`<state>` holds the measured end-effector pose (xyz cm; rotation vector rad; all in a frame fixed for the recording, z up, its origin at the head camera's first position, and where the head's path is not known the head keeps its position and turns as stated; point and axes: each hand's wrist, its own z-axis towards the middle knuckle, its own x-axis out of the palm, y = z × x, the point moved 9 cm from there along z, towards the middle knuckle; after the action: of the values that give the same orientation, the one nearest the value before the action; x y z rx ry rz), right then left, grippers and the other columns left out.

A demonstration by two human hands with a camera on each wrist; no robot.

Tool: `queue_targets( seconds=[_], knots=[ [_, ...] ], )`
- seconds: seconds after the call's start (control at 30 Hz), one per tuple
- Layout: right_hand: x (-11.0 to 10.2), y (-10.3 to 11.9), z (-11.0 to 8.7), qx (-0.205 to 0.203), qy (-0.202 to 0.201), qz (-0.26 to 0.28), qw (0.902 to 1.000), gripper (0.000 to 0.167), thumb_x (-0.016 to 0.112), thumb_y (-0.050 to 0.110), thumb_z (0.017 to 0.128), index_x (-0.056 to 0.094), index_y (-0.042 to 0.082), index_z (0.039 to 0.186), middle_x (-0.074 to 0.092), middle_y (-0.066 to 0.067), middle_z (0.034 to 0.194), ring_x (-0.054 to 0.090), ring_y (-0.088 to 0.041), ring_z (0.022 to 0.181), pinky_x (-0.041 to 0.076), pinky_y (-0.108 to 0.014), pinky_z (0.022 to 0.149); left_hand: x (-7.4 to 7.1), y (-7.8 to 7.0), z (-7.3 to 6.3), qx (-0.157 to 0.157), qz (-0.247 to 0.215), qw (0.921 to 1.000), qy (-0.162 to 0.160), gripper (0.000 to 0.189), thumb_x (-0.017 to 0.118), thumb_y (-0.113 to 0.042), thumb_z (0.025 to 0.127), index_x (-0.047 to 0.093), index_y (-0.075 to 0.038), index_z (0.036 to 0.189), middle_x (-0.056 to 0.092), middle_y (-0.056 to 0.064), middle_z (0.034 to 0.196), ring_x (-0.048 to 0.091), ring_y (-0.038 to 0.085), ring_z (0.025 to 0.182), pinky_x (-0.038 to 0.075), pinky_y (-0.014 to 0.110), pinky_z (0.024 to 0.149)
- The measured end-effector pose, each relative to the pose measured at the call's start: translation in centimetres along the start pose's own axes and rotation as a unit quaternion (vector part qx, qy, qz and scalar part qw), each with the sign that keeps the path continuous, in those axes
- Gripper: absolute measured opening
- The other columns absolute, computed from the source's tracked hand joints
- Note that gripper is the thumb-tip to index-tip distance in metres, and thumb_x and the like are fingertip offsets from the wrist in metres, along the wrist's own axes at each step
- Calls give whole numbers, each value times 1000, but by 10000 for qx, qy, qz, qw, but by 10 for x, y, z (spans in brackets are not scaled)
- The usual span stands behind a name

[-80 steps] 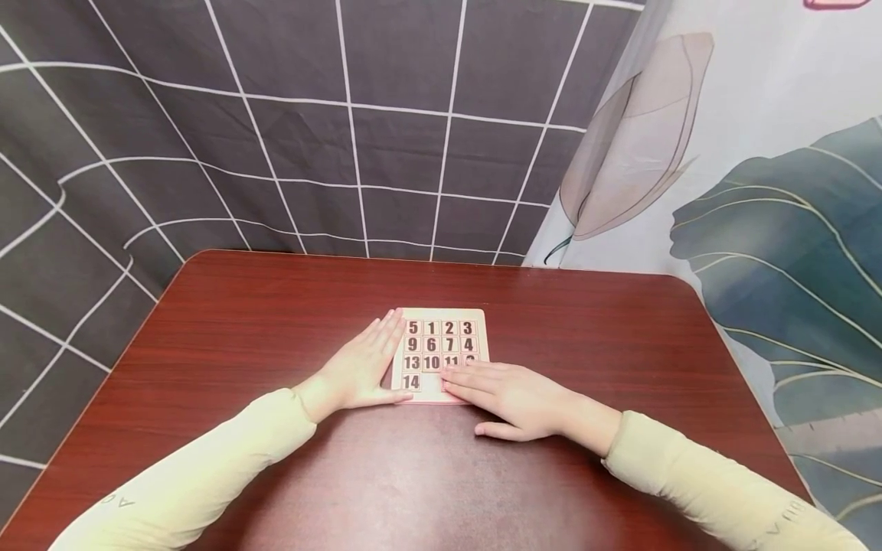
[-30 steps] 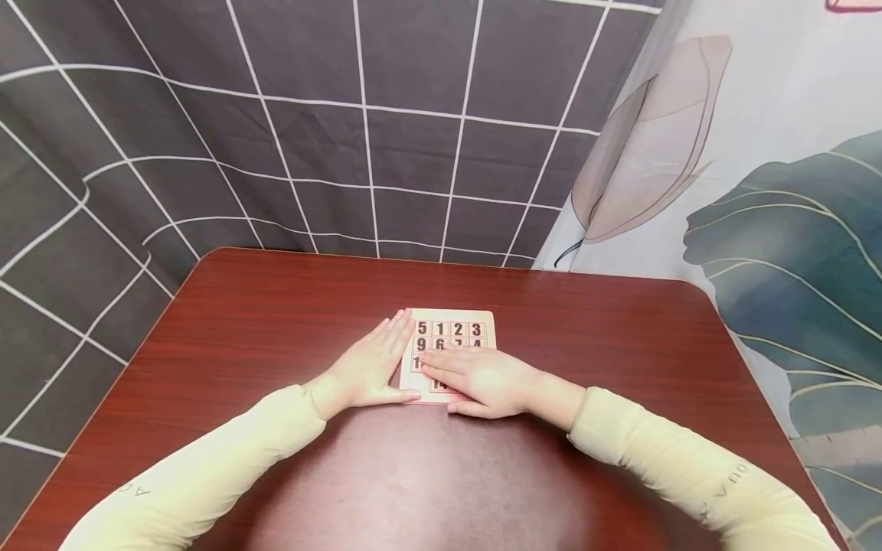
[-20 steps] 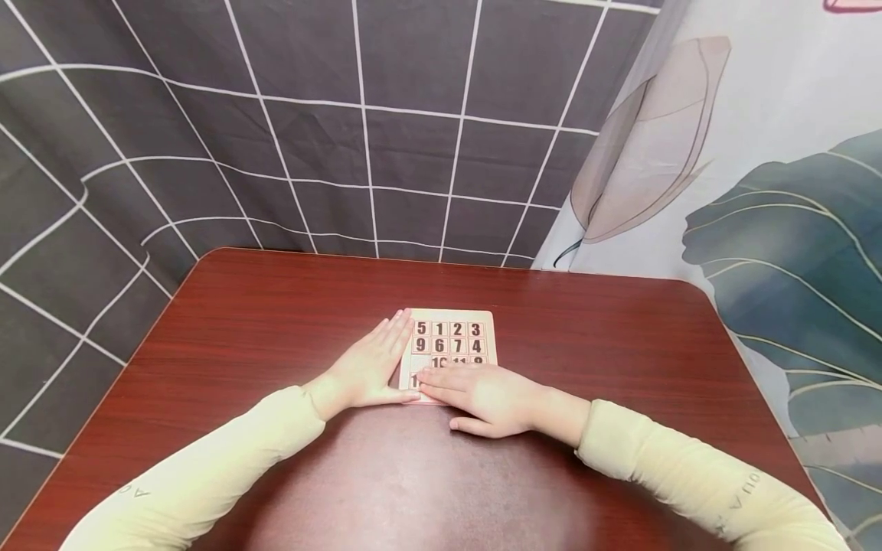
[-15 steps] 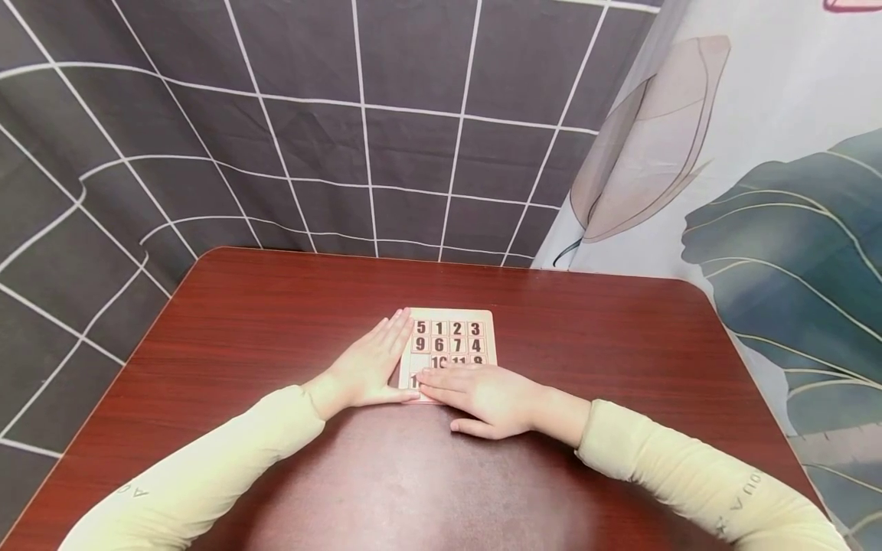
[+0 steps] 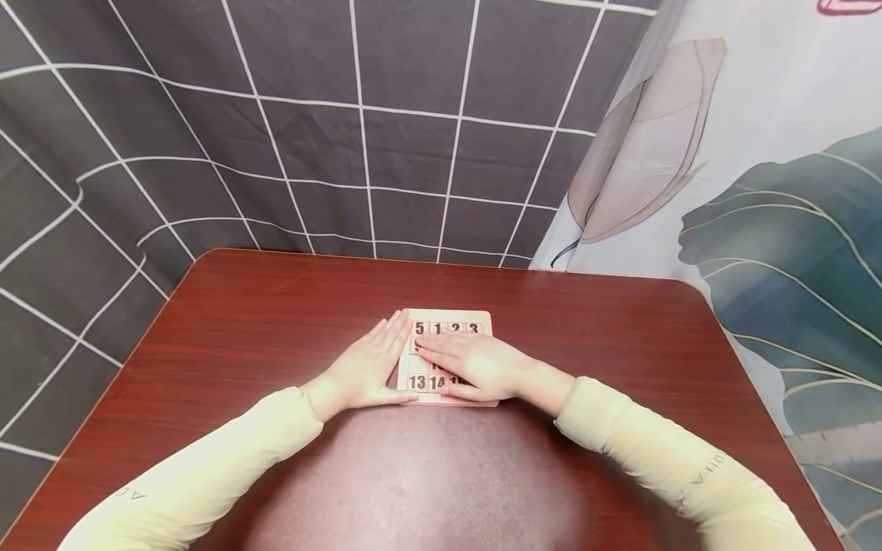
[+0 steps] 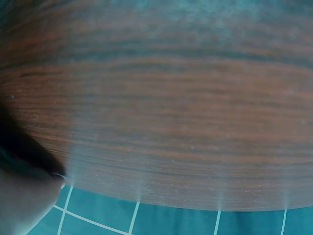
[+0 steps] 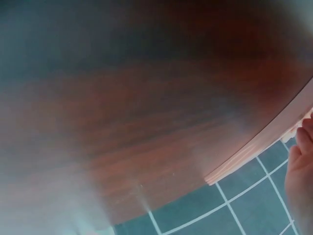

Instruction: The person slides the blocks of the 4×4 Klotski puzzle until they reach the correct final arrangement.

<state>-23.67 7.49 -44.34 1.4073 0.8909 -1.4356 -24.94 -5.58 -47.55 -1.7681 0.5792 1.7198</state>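
Note:
A pale sliding number puzzle [image 5: 448, 399] lies flat on the table in the head view. My left hand [image 5: 363, 367] rests along its left edge, fingers straight, thumb at the lower left corner. Across the middle of the puzzle my right hand [image 5: 485, 363] lies with fingers straight, fingertips over the 9 tile [image 5: 417, 346]. It hides much of the second and third rows. In the bottom row the 13 tile [image 5: 417, 383] and 14 tile [image 5: 437, 383] show. The right wrist view catches the puzzle's side and part of a hand at the right.
The dark red wooden table [image 5: 276, 298] extends around the puzzle. Behind it hangs a dark curtain [image 5: 406, 138] with white grid lines. At the right, a white curtain [image 5: 758, 99] carries large leaf prints.
Since 2.7 s ago, the 14 tile has shifted right and the 13 tile has come down into the bottom left corner. My right hand has moved up the puzzle. The left hand stays at its edge.

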Motion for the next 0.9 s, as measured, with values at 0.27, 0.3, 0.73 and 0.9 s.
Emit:
queue_targets(
  seconds=[0.27,0.3,0.73,0.9],
  knots=[
    [0,6,0,-65,-28,41,10000,64,65,39,103,52,7,157,52,-10,164,50,-24,152,42,-42,127,0,0,0,-20,55,10000,52,118,63,-71,93,20,13,164,14,31,174,18,42,164,24,50,135],
    [-1,9,-1,-127,-58,59,9999,64,65,38,103,53,6,156,52,-10,163,51,-24,152,42,-42,126,-1,0,0,-5,54,10000,30,118,64,-70,93,20,13,163,15,32,174,19,42,164,25,51,135],
    [-2,17,-7,-209,-179,195,9994,66,68,40,101,53,5,156,54,-10,162,52,-23,151,43,-40,126,-7,-1,-1,13,18,10000,-26,116,67,-67,92,24,15,162,19,33,173,23,45,163,28,53,133],
    [-1,-2,-2,44,-164,216,9996,65,67,38,102,52,5,156,53,-11,163,50,-24,152,41,-42,127,-7,-3,-1,-19,31,10000,46,115,65,-68,93,23,15,162,19,33,173,22,44,163,26,52,134]
  ],
)
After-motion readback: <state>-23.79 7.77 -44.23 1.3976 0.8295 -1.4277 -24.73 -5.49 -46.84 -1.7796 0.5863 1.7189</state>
